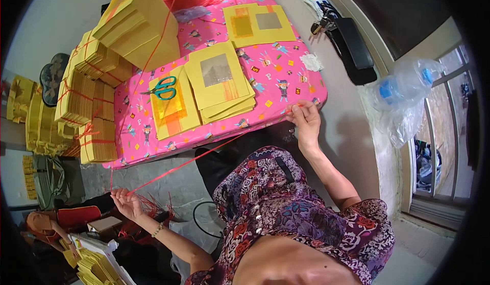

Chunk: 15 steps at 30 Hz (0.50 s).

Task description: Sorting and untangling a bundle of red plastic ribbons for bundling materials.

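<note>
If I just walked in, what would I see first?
Probably the bright pink cloth at the top middle, with yellow stacks along its left side. Then the red string, slanting up from the left hand toward the right hand. Teal scissors lie just right of the stacks.

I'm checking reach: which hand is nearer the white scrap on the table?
Right. The right hand is at the table edge, short of the white scrap; the left hand is far away, lower left.
</note>
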{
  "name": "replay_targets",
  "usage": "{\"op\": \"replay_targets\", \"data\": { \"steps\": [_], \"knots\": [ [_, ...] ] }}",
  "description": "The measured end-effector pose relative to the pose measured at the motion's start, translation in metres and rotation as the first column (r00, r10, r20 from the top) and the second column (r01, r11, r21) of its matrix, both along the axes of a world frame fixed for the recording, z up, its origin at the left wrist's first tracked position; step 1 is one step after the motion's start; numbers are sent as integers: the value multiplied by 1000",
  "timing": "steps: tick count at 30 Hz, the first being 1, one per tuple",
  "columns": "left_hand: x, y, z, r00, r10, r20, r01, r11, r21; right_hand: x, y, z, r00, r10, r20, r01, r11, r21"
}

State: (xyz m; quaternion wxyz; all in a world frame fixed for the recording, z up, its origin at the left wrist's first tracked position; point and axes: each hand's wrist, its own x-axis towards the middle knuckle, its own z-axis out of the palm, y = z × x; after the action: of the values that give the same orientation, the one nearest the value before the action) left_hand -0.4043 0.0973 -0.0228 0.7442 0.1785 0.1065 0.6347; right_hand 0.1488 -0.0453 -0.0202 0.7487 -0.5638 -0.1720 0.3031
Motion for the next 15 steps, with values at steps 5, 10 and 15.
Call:
{"op": "replay_targets", "data": {
  "steps": [5,10,15],
  "knots": [
    [22,11,0,995,-100,26,100,995,-2,22,-11,-21,989,-149,-3,148,985,-87],
    [29,10,13,979,156,-132,-150,987,52,34,-35,-25,989,-146,12,147,981,-131],
    [59,48,69,998,47,-29,-40,978,205,67,-54,-45,985,-170,2,168,970,-174]
  ]
}}
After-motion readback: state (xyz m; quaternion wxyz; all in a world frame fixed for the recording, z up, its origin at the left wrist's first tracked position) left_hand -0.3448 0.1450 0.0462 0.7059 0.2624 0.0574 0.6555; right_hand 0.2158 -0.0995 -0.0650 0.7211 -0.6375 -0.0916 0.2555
